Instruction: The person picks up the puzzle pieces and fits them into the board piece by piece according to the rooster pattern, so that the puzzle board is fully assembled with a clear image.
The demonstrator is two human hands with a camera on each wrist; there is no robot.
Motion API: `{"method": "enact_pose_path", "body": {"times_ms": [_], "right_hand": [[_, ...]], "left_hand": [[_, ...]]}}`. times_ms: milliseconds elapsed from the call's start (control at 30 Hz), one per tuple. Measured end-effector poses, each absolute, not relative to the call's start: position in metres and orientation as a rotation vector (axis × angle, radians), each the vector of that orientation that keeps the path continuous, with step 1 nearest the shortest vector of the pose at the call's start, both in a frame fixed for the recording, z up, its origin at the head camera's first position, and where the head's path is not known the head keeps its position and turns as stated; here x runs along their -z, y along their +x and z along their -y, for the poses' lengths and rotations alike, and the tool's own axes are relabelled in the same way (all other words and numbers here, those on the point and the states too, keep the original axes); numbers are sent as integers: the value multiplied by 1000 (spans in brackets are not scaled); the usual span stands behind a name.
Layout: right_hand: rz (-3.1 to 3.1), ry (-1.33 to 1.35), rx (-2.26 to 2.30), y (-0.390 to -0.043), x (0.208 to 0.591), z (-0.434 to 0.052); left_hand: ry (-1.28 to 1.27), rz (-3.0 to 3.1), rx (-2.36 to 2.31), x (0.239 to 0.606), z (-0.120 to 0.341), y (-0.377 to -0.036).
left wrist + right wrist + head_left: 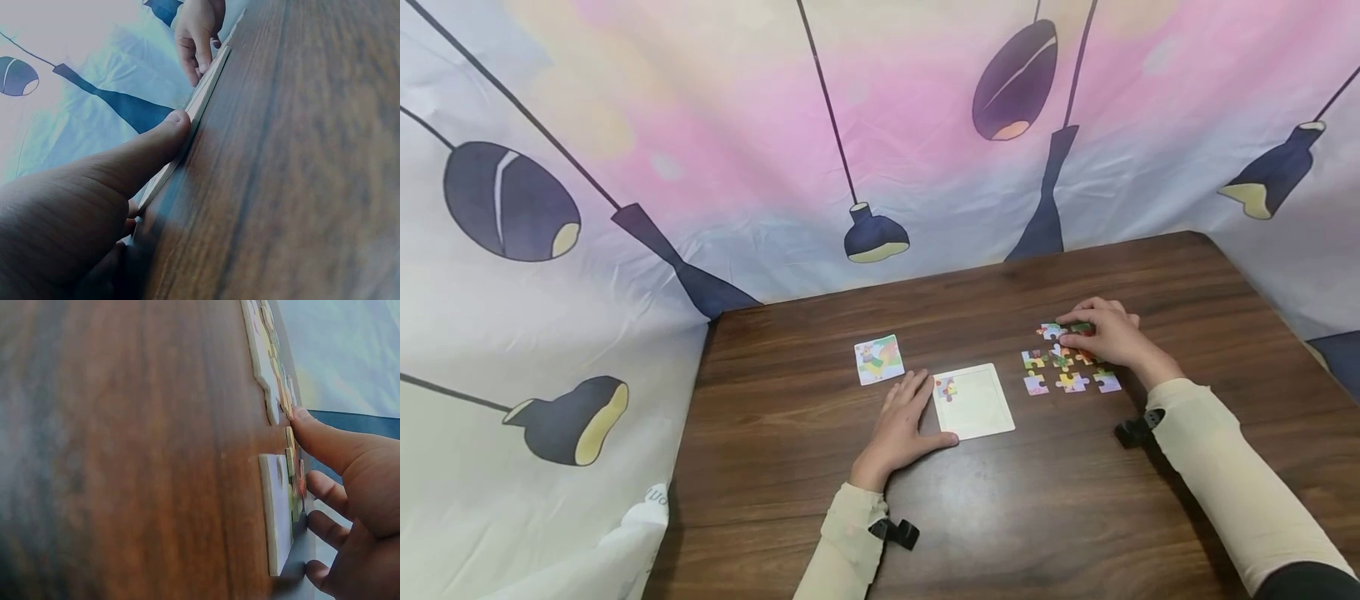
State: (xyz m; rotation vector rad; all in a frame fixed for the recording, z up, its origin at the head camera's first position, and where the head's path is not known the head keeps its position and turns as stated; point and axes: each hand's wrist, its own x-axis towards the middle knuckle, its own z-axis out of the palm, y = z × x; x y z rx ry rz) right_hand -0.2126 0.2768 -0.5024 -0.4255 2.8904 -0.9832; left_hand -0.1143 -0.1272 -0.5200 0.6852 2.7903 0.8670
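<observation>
The puzzle piece (1070, 328) lies at the far end of the loose pieces (1070, 369), under my right hand (1108, 336), whose curled fingertips pinch it. My left hand (904, 425) lies flat, fingers straight, holding the tray (977, 408) steady. A sloppy lift could scatter neighbouring pieces, I think.
</observation>
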Motion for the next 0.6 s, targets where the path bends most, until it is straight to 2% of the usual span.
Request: {"method": "enact_pose_path", "body": {"times_ms": [600], "right_hand": [[-2852,-471,918,-211,500,-269]], "left_hand": [[698,-2795,-858,523,127,-115]]}}
